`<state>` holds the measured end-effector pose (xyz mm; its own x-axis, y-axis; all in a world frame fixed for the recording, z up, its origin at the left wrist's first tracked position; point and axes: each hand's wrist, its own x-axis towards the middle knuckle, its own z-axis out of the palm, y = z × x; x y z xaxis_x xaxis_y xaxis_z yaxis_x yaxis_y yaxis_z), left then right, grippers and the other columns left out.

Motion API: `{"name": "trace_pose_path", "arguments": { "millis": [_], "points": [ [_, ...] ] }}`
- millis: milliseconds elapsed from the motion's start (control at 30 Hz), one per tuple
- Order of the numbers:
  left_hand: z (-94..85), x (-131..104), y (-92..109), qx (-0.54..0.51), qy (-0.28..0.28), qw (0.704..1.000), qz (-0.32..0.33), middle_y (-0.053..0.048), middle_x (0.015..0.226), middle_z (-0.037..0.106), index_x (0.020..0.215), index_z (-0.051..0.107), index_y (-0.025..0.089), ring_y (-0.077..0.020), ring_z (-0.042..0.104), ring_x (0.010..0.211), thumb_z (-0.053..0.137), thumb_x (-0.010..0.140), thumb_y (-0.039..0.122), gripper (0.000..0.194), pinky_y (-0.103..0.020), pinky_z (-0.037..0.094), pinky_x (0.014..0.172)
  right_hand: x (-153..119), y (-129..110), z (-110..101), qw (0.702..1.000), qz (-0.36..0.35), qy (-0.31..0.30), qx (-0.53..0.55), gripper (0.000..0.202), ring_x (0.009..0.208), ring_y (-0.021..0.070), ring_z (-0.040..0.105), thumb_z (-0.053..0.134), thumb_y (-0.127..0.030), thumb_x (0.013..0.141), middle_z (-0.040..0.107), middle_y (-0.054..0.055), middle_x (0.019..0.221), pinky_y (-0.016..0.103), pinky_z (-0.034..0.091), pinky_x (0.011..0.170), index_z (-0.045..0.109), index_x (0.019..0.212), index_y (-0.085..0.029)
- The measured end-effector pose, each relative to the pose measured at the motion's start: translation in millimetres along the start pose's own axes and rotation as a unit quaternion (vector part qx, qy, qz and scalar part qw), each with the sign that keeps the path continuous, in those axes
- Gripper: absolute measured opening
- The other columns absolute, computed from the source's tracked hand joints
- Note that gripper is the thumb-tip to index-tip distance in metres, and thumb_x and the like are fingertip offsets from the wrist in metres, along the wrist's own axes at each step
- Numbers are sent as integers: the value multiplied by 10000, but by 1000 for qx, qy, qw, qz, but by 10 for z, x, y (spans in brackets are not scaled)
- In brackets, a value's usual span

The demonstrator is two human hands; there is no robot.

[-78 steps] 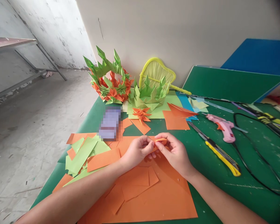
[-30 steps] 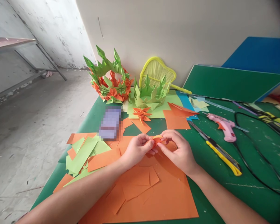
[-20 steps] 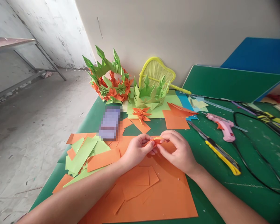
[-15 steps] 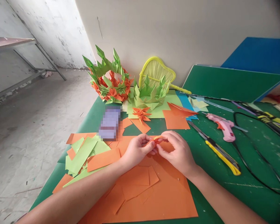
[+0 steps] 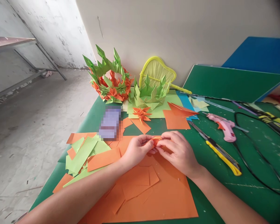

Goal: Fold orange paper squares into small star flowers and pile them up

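Between my two hands is a small folded orange paper piece (image 5: pixel 157 140), partly covered by fingers. My left hand (image 5: pixel 138 148) pinches its left end, while the fingertips of my right hand (image 5: pixel 178 151) close on its right end. Both hands are just above a large orange sheet (image 5: pixel 170 199) with cut orange pieces on it. Beyond them lies an orange paper flower (image 5: pixel 142 114), in front of a light green paper crown (image 5: pixel 150 96). A taller green and orange paper ring (image 5: pixel 112 87) stands at the back left.
Green and orange scraps (image 5: pixel 82 155) and a blurred phone-like object (image 5: pixel 110 123) lie left. Rightward are a yellow cutter (image 5: pixel 222 157), a pink glue gun (image 5: pixel 226 126) with a black cable, and boards (image 5: pixel 233 82). A yellow fan (image 5: pixel 157 71) leans on the wall.
My right hand's fingers have shifted slightly left and closed in over the folded piece. Less of the orange paper shows, and it appears more level. My left hand has barely moved.
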<state>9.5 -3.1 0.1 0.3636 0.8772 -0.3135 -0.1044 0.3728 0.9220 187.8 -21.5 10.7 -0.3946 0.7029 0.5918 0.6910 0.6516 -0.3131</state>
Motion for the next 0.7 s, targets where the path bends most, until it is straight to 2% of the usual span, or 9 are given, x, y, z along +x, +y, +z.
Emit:
{"name": "trace_pose_path", "arguments": {
  "millis": [333, 533, 700],
  "points": [
    [-2, -8, 4, 5, 3, 1000, 2, -39, 823, 713, 920, 653, 140, -121, 664, 652, 756, 715, 466, 398, -234, 529, 638, -30, 59, -29, 999, -18, -17, 21, 103, 844, 198, 555, 606, -145, 869, 617, 71, 929, 349, 515, 748, 660, 896, -229],
    [-12, -3, -5, 4, -20, 999, 26, -31, 859, 705, 932, 669, 139, -109, 660, 681, 736, 754, 424, 342, -233, 544, 697, -24, 51, -42, 997, 34, 11, 65, 131, 869, 202, 575, 674, -219, 846, 613, 57, 911, 359, 507, 765, 641, 973, -224],
    [-12, 3, -6, -5, -17, 999, 31, -28, 874, 708, 922, 672, 148, -115, 663, 692, 741, 750, 409, 319, -234, 550, 702, -23, 61, -37, 997, 50, 26, 51, 170, 885, 214, 585, 680, -263, 846, 620, 59, 933, 375, 503, 776, 631, 1005, -233]
  ]
}}
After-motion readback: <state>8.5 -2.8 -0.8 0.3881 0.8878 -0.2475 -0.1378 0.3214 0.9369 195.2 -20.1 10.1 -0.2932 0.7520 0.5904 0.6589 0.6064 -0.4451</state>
